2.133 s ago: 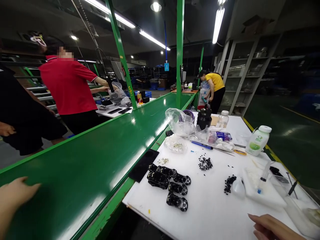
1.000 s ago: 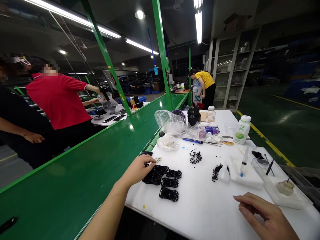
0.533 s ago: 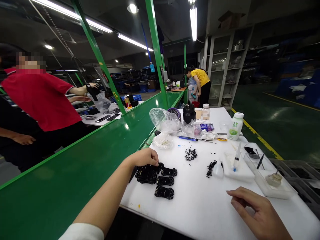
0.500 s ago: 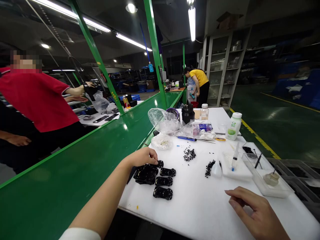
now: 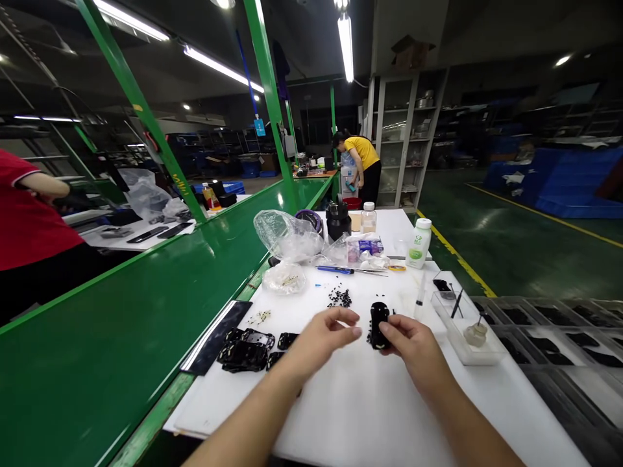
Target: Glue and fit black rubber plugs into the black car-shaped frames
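A black car-shaped part (image 5: 379, 324) is upright between the thumb and fingers of my right hand (image 5: 413, 340), above the white table (image 5: 341, 402). Just left of it, my left hand (image 5: 335, 334) has its thumb and fingers apart with nothing between them. More black car-shaped parts (image 5: 246, 353) lie piled at the left, some partly hidden by my left forearm. Small black pieces (image 5: 340, 297) are scattered behind my hands.
Plastic bags (image 5: 287, 237), a blue-handled tool (image 5: 335, 269) and a white bottle (image 5: 419, 243) stand or lie at the back. A clear tray (image 5: 472, 347) sits right. A green conveyor (image 5: 121, 324) runs left. Two people are beyond.
My left hand has moved from the pile toward the middle and opened. My right hand has come up and now holds a black car-shaped part. The view has turned right.
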Motion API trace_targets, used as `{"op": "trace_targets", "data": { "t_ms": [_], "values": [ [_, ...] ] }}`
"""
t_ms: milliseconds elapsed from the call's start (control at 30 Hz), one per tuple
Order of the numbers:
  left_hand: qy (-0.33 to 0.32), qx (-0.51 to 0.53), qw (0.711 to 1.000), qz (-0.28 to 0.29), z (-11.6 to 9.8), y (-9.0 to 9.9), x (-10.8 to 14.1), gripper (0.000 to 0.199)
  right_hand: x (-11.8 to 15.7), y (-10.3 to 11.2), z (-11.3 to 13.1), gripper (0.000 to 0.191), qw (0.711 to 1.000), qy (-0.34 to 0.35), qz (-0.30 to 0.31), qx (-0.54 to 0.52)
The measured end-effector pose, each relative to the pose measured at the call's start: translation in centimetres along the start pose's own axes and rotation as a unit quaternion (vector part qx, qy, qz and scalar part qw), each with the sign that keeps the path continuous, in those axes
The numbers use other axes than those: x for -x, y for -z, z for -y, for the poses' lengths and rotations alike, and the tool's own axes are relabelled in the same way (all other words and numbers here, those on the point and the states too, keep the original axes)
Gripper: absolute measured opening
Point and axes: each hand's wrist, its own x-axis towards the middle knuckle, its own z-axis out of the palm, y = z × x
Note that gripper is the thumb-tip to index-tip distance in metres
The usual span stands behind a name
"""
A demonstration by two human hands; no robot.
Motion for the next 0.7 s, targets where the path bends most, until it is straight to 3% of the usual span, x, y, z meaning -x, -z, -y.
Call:
{"op": "trace_targets", "data": {
  "t_ms": [67,167,267,467,700],
  "values": [
    [-0.035,-0.269,0.962,-0.018,0.4,2.5,-1.6,0.022,-0.5,0.8,-0.8,0.041,0.999,0.007,-0.046,0.005],
    [-0.067,-0.373,0.925,0.015,0.9,4.3,-3.7,0.018,-0.3,1.4,-1.5,0.043,0.997,0.022,-0.062,0.047],
    [-0.078,-0.399,0.912,0.054,1.6,3.9,-4.8,0.015,0.1,1.6,-1.7,0.041,0.995,0.032,-0.047,0.087],
    [-0.07,-0.421,0.903,0.049,2.7,2.4,-4.4,0.013,0.0,2.4,-3.5,0.047,0.984,0.016,-0.077,0.16],
    [-0.061,-0.245,0.967,-0.016,0.9,1.7,-2.0,0.009,-0.3,3.6,-4.6,0.058,0.97,0.031,-0.071,0.232]
  ]
}}
